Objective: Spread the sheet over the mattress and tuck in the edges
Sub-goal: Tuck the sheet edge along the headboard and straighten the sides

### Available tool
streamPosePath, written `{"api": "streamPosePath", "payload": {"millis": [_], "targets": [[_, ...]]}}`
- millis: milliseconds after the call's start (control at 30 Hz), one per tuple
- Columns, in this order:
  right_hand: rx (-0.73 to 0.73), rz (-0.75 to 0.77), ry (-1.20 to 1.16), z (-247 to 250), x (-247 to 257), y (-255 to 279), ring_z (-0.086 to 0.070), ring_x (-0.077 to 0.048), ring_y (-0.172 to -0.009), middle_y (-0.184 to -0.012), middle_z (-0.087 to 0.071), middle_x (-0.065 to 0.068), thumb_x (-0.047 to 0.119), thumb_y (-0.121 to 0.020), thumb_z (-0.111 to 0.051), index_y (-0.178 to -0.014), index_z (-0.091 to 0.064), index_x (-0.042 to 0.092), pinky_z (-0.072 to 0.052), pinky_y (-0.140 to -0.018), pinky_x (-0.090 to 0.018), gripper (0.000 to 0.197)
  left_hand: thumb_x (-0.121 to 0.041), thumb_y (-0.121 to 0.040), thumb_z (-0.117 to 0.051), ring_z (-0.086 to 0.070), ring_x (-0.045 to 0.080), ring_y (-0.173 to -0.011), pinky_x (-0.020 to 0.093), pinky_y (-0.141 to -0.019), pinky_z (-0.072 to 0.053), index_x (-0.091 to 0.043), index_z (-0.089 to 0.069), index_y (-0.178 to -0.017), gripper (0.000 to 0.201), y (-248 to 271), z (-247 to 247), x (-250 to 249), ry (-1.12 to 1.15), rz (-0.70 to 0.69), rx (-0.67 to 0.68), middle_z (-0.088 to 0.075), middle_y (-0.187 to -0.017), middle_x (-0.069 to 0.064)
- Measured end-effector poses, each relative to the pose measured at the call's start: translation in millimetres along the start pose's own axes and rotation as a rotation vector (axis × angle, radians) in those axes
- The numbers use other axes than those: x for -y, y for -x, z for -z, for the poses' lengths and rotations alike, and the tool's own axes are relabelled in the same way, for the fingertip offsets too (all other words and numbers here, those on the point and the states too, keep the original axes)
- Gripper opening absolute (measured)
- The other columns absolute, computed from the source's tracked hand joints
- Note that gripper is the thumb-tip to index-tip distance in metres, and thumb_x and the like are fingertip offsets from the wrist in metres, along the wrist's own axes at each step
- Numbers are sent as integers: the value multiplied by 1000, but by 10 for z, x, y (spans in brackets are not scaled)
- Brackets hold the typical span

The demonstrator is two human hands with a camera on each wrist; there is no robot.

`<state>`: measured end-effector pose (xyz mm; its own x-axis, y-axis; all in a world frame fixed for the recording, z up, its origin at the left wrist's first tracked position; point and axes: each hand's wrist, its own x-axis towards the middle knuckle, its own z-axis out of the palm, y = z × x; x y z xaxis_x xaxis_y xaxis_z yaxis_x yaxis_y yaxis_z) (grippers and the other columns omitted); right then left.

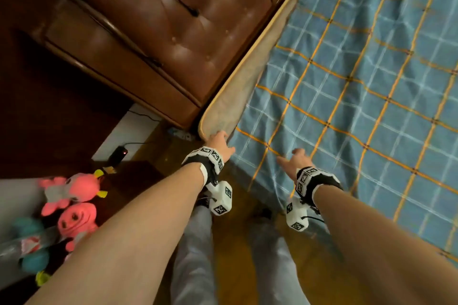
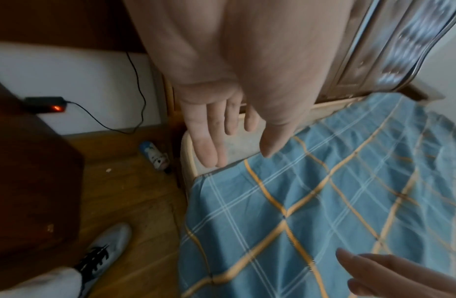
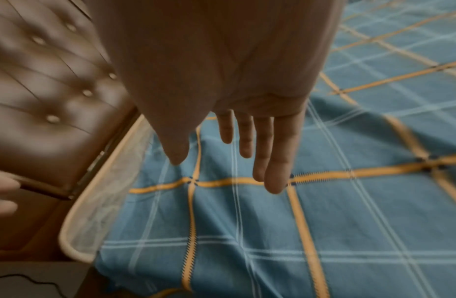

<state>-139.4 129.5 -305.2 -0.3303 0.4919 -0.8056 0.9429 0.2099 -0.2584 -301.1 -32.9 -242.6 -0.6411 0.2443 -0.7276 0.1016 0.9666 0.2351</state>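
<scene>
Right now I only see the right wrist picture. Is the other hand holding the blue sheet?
Observer: No. The left hand is open with its fingers straight, at the bare mattress corner.
Operator: Is anything on the floor there?
Observer: Yes, a small bottle lies on the wooden floor beside that corner.
Operator: Any toys?
Observer: Pink plush toys sit off to the person's left.

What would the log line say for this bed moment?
left hand: open, at bare mattress corner | right hand: open over sheet | corner uncovered, untucked
</scene>
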Motion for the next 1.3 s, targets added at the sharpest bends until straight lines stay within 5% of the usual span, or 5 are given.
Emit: {"api": "streamPosePath", "payload": {"millis": [233, 433, 667, 1200, 1300], "targets": [[-173, -192, -6, -621, -114, -699, -59, -39, -112, -120, -60, -20, 45, -88, -60, -115, -49, 3, -50, -89, -43, 52, -27, -81, -75, -40, 31, -130, 37, -106, -35, -5, -35, -140, 75, -1131, -578, 282, 91, 52, -34, -37, -142, 15], [-248, -206, 68, -757, 2, -780, -62, -40, -98, -106, -66, -19, 33, -95, -51, -103, -58, 7, -44, -74, -36, 28, -24, -89, -61, -46, 27, -65, 33, -64, -41, -13, -48, -60, 34, -1483, -536, 437, 9, -124, 82, -48, -63, 8], [-206, -53, 119, -1029, 791, -642, -63, -35, -96, -102, -67, -14, 35, -93, -50, -99, -56, 17, -43, -74, -34, 19, -22, -100, -36, -65, 30, -60, 28, -41, -47, -15, -51, -98, 17, -1674, -199, 1127, 396, 117, -128, -65, -88, 16], [-308, 293, 220, -1222, 1768, -821, -63, -23, -85, -94, -67, 4, 62, -90, -46, -100, -54, 27, -45, -69, -32, 38, -28, -88, -63, -62, 30, -104, 40, -93, -49, -12, -52, -117, 35, -2269, -449, 2105, 1062, 502, -92, -60, -118, 12], [-350, 167, 111, -1165, 2146, -1042, -66, -31, -95, -104, -69, -6, 65, -89, -44, -110, -50, 19, -44, -72, -35, 51, -13, -90, -61, -57, 23, -72, 23, -59, -47, -7, -54, -94, 10, -2058, -199, 1805, 1031, 391, -81, -58, -88, 11]]}}
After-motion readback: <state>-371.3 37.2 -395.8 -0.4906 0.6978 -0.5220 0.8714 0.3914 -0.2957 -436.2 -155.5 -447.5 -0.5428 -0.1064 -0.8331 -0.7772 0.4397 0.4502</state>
